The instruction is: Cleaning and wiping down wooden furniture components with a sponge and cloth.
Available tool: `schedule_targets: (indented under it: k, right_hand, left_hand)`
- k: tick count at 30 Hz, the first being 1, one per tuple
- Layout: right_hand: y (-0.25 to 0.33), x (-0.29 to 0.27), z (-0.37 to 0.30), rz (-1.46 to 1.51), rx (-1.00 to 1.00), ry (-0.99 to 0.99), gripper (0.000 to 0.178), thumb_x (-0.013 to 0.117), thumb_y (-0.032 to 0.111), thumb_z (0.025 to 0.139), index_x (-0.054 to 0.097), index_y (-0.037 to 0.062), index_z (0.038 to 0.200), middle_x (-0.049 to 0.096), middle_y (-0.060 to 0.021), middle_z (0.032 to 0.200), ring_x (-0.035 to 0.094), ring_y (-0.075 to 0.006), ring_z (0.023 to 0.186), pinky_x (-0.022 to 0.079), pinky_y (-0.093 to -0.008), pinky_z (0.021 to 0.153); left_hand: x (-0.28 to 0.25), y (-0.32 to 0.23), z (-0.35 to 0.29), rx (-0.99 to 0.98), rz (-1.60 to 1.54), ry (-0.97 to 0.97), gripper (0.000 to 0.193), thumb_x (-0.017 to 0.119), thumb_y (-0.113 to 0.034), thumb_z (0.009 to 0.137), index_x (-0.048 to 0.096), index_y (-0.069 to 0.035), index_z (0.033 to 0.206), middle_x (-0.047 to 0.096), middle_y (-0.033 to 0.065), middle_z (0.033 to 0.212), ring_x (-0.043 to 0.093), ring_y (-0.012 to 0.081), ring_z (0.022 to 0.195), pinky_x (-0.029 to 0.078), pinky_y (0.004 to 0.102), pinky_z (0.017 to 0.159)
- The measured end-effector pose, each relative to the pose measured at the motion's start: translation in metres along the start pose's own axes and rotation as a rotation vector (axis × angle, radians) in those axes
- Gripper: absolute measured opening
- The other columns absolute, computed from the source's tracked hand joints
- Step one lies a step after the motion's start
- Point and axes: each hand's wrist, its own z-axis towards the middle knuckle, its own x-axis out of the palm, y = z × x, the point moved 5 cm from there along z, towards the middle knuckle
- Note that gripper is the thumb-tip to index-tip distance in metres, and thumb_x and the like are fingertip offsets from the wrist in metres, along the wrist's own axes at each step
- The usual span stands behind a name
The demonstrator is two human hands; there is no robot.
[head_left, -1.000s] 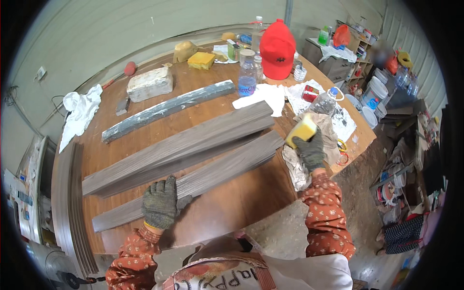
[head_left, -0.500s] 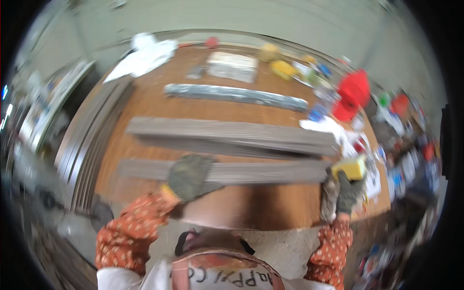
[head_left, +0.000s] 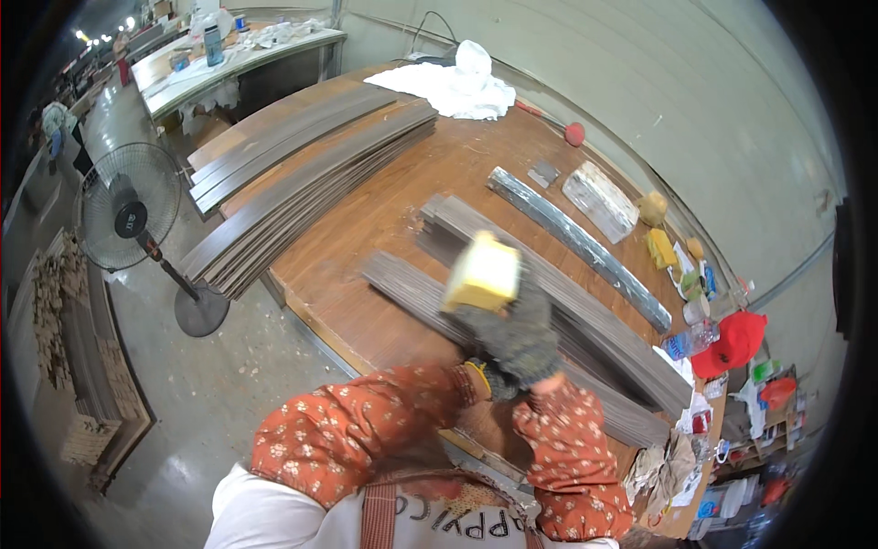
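Note:
A pale yellow sponge block (head_left: 482, 274) is gripped in my right hand (head_left: 523, 339), which wears a dark grey-green glove. This hand is raised over the nearer grey-brown plank (head_left: 407, 285); whether the sponge touches the wood cannot be made out. My left hand (head_left: 498, 380) lies lower, by the same plank, mostly covered by the right hand and wrist, so its fingers are hidden. Just beyond runs a stack of grey planks (head_left: 585, 306). Both forearms wear orange flowered sleeves.
More plank stacks (head_left: 320, 188) lie on the wooden table's left part. A wrapped bar (head_left: 581, 247), a whitish block (head_left: 599, 201) and white cloth (head_left: 457, 90) sit farther back. A red cap (head_left: 732, 343) and a bottle (head_left: 690, 340) are at right. A standing fan (head_left: 131, 220) occupies the floor left.
The view has swung left, bringing the fan and floor in. My right hand has carried the sponge from the near plank's right end leftward, and now overlaps my left hand.

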Motion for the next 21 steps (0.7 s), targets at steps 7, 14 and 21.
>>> schedule_targets:
  k: [7,14,21]
  right_hand:
    - [-0.006,0.092,0.066,-0.382,-0.111,0.338,0.078,0.077,0.029,0.072,0.041,0.0051,0.138,0.056,-0.0210,0.124,0.057,-0.0340,0.114,0.045,-0.0388,0.098]
    - [-0.011,0.102,0.113,-0.770,-0.339,0.452,0.068,0.072,0.022,0.073,0.047,0.0041,0.133,0.059,-0.0225,0.120,0.057,-0.0365,0.112,0.046,-0.0406,0.096]
    - [0.014,0.116,0.099,-0.616,-0.040,0.865,0.075,0.073,0.017,0.072,0.041,0.0044,0.139,0.055,-0.0195,0.129,0.052,-0.0327,0.121,0.039,-0.0384,0.105]
  left_hand:
    - [0.016,0.009,-0.008,-0.046,-0.346,-0.115,0.040,0.055,-0.036,0.086,0.061,-0.007,0.114,0.062,0.0097,0.109,0.058,0.0254,0.101,0.045,0.0404,0.087]
    - [0.042,0.004,-0.013,-0.099,-0.707,-0.200,0.039,0.055,-0.035,0.086,0.061,-0.008,0.114,0.062,0.0097,0.109,0.057,0.0269,0.102,0.044,0.0410,0.089]
    - [0.056,0.009,-0.013,-0.172,-1.009,-0.294,0.038,0.055,-0.034,0.085,0.061,-0.009,0.114,0.061,0.0098,0.109,0.056,0.0283,0.103,0.044,0.0417,0.091]
